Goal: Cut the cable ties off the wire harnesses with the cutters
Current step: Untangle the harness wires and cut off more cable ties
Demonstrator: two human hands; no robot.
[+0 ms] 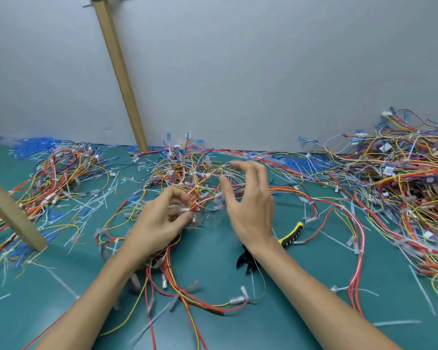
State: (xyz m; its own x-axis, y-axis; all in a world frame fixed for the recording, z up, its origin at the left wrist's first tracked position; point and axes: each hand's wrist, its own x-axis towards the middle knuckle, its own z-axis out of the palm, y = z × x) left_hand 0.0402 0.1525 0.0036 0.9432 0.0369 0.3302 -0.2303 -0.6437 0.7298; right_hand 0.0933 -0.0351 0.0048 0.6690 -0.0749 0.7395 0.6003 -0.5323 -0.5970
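L hand (pixel 162 223) & R hand (pixel 250 213) bare; forearms bare to frame edge; fingers slim.

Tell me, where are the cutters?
The cutters lie on the table, right of centre in the head view, partly hidden under the wrist of the right hand, yellow handle poking out right.
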